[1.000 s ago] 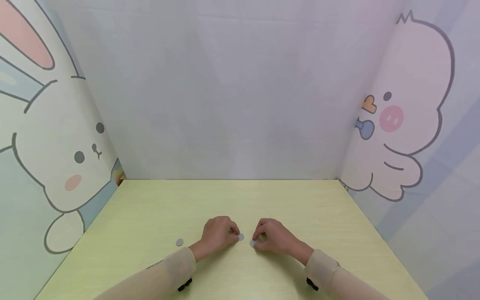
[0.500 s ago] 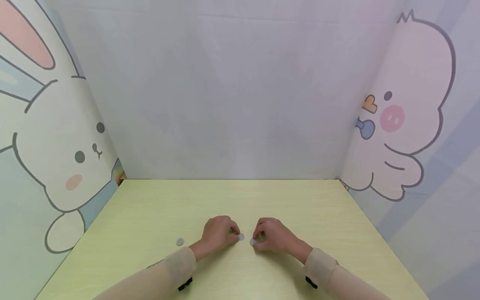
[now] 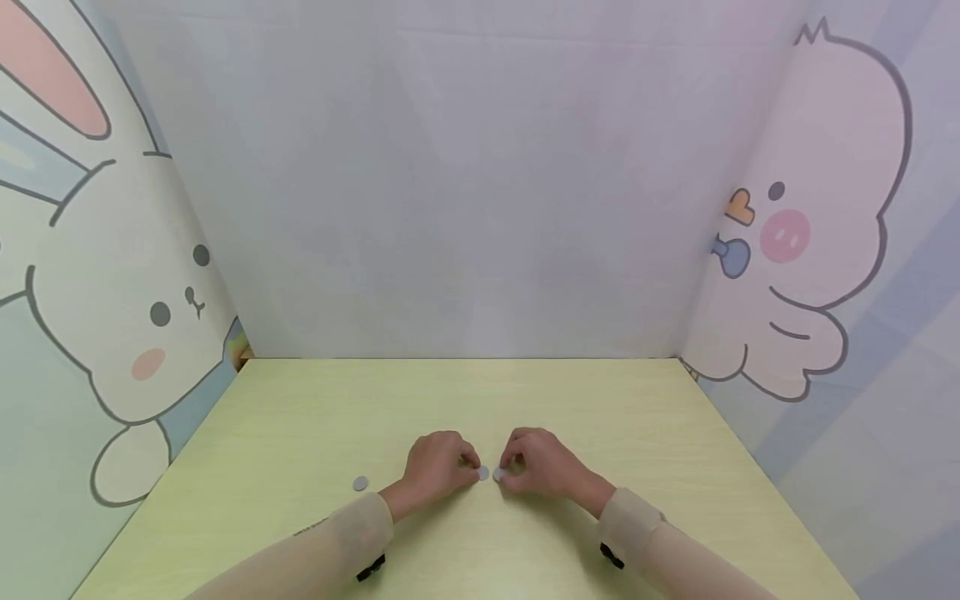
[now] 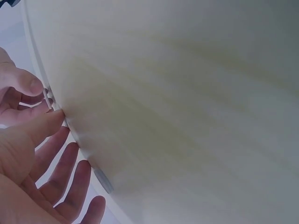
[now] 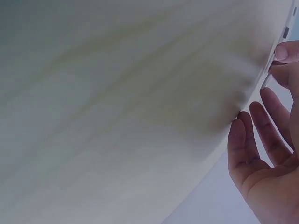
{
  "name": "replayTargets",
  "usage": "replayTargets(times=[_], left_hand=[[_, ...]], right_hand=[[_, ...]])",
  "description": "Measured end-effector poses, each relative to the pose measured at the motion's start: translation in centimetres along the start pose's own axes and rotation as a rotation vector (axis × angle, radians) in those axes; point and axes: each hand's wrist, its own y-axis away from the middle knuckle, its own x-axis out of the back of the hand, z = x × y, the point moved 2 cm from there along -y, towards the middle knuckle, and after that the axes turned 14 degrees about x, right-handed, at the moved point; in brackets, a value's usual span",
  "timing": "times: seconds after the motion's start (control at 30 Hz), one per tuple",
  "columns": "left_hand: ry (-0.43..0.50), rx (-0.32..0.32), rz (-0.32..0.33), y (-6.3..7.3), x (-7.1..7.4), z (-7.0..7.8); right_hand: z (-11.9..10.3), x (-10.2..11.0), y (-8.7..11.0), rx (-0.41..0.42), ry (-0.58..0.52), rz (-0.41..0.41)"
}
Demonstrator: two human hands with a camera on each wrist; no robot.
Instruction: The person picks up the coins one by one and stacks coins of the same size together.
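Observation:
In the head view my left hand (image 3: 441, 465) rests low over the table, thumb and forefinger pinching the edge of a thin round grey disc (image 3: 483, 473), like a coin. Close on its right, my right hand (image 3: 549, 463) pinches a second grey disc (image 3: 498, 474) between thumb and finger. A narrow gap separates the two discs. A third grey disc (image 3: 361, 483) lies flat to the left of my left wrist. The right wrist view shows a thin disc (image 5: 266, 81) edge-on and tilted at my right fingertips; its other fingers are loosely bent.
The pale yellow wooden table (image 3: 315, 400) ends at a plain pale cloth backdrop (image 3: 465, 192). Side curtains with a cartoon rabbit (image 3: 142, 275) and a cartoon chick (image 3: 817, 192) stand along both sides.
My right hand has moved slightly left and away from me with its disc, narrowing the gap to the left one. The left hand and the third disc have stayed put.

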Motion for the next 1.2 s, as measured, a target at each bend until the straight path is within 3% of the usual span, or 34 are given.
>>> replayTargets(times=[0.57, 0.97, 1.2], left_hand=[[0.034, -0.002, 0.008, 0.0, -0.1, -0.1], [0.035, -0.011, -0.006, -0.2, 0.3, -0.4], [0.031, 0.008, -0.018, -0.2, -0.1, -0.5]], right_hand=[[-0.8, -0.9, -2.4, 0.015, 0.005, -0.008], [-1.1, -0.9, -2.6, -0.005, 0.017, -0.027], [-1.2, -0.7, -2.4, -0.021, -0.042, -0.011]])
